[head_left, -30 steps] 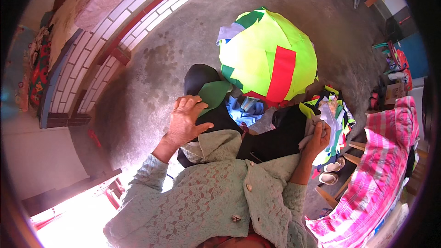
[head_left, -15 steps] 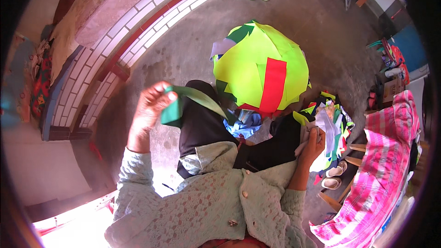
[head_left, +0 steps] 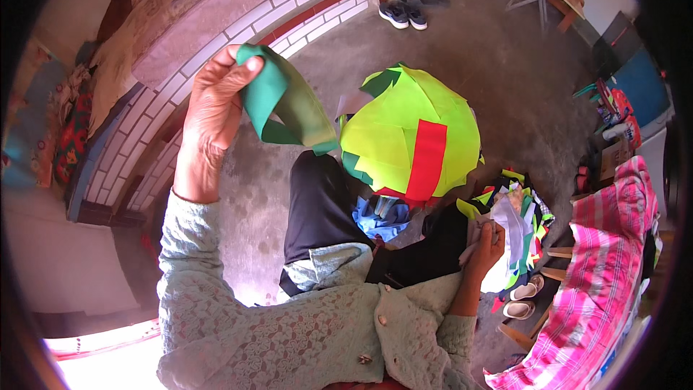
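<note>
My left hand (head_left: pixel 220 97) is raised at the left, thumb and fingers pinching one end of a green fabric strip (head_left: pixel 285 101). The strip hangs in a loose curl toward the floor pile. Near my right knee, my right hand (head_left: pixel 487 245) is closed on some greyish fabric pieces (head_left: pixel 476 235), with a yellow-green scrap (head_left: pixel 468 209) sticking up beside them. Ahead of my knees lies a large rounded heap of yellow-green fabric pieces (head_left: pixel 390 126), with a red strip (head_left: pixel 426 159) laid over its near side. Dark green and grey pieces show at the heap's left edge.
A mixed pile of coloured scraps (head_left: pixel 530 217) lies right of my right hand. Blue cloth (head_left: pixel 382 218) sits between my knees. Light shoes (head_left: pixel 521 309), a pink checked cloth (head_left: pixel 606 267) over wooden furniture, dark shoes (head_left: pixel 404 14) and a low brick-patterned ledge (head_left: pixel 253 22) surround me.
My left hand has risen and moved away from my lap, lifting the green strip with it. My right hand stays near my right knee, still closed on the fabric.
</note>
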